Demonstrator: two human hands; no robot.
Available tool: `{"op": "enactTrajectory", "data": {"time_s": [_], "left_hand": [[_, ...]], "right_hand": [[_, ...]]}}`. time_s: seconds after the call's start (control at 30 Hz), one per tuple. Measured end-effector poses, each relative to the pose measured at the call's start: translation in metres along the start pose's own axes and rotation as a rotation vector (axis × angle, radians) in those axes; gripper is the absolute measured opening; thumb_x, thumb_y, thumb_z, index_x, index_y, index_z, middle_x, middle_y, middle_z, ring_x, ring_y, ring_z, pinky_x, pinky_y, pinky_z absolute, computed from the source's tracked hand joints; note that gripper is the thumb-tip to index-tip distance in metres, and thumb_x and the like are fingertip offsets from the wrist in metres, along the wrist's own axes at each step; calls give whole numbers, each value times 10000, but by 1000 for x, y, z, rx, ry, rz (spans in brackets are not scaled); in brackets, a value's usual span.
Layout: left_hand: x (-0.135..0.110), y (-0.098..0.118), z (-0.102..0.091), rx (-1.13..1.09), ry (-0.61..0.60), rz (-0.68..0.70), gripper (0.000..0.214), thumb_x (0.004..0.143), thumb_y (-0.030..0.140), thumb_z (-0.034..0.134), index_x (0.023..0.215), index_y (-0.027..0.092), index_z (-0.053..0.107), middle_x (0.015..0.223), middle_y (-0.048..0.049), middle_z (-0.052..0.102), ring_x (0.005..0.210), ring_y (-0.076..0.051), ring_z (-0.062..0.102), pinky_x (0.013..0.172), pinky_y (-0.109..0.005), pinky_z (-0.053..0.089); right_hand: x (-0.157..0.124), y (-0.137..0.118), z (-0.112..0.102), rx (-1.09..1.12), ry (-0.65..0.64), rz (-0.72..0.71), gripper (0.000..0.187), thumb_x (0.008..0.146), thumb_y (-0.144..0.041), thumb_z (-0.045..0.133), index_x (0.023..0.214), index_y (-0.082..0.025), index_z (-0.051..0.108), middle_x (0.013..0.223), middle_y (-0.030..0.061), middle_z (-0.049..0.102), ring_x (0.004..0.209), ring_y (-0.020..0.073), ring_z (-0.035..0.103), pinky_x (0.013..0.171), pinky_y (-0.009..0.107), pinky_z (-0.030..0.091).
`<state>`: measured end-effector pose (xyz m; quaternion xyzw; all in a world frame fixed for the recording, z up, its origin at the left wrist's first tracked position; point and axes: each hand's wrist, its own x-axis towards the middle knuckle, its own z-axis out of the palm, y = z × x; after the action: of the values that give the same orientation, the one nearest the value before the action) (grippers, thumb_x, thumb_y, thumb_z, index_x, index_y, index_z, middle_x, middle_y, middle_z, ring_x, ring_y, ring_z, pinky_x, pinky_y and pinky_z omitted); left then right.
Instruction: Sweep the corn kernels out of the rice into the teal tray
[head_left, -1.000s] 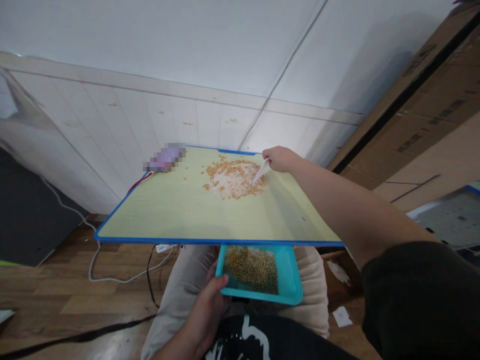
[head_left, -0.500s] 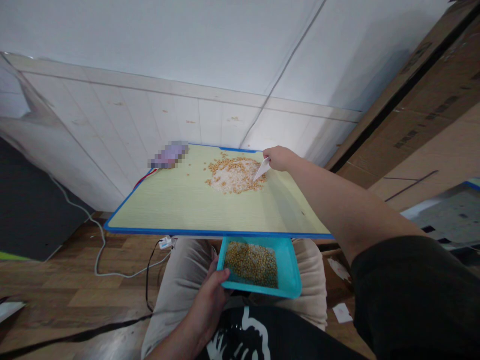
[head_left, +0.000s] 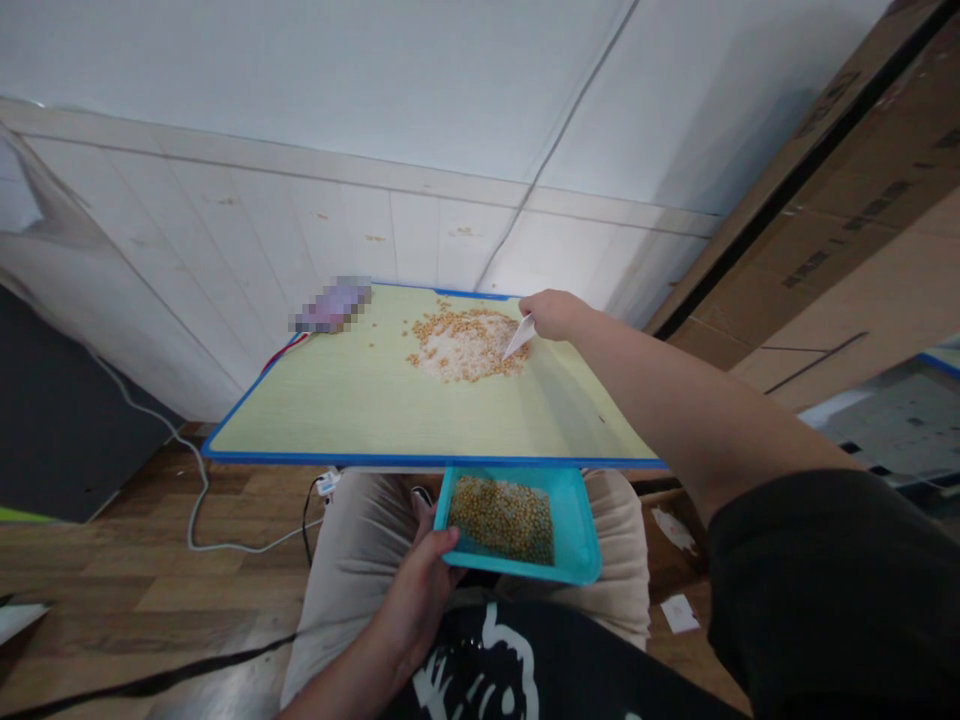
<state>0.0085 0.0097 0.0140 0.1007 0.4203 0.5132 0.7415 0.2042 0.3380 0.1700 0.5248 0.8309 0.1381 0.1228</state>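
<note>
A flat pile of white grains and yellow beans (head_left: 465, 350) lies on the pale yellow tabletop (head_left: 322, 410), toward its far side. My right hand (head_left: 555, 315) is closed on a thin white card (head_left: 519, 337), whose lower edge touches the right side of the pile. Just below the table's near edge, over my lap, a turquoise tray (head_left: 577, 530) holds many beans (head_left: 502, 515) mixed with some pale grains. My left hand (head_left: 431, 580) grips the tray's left side, thumb over the rim and the other fingers mostly hidden beneath.
A blurred purple item (head_left: 334, 305) rests at the table's far left corner, with a red cord (head_left: 283, 352) beside it. Behind the table stands a white wall (head_left: 360, 220). Cardboard boxes (head_left: 847, 230) lean at the right. A white cable (head_left: 202, 480) runs across the floor.
Everything has shifted slightly up and left in view with a small head movement. Both hands keep their holds, and the card stays at the pile's right side.
</note>
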Motion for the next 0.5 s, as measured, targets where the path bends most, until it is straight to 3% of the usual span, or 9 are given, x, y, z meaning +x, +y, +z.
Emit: {"op": "enactTrajectory", "data": {"time_s": [0.2, 0.5], "left_hand": [[-1, 1, 0, 20, 14, 3, 794, 636, 421, 896, 1369, 219, 666, 1429, -125, 756, 1436, -416, 615, 1192, -556, 494], [-2, 1, -1, 24, 4, -15, 841, 675, 410, 878, 1456, 229, 622, 1368, -112, 786, 1384, -390, 652, 1186, -534, 491]], "right_hand": [[-4, -12, -8, -45, -43, -33, 429, 923, -51, 608, 1297, -192, 763, 1170, 149, 801, 1082, 257, 728, 756, 299, 427], [-7, -22, -13, -62, -54, -72, 494, 865, -53, 654, 1331, -174, 768, 1208, 163, 808, 1090, 275, 744, 817, 319, 480]]}}
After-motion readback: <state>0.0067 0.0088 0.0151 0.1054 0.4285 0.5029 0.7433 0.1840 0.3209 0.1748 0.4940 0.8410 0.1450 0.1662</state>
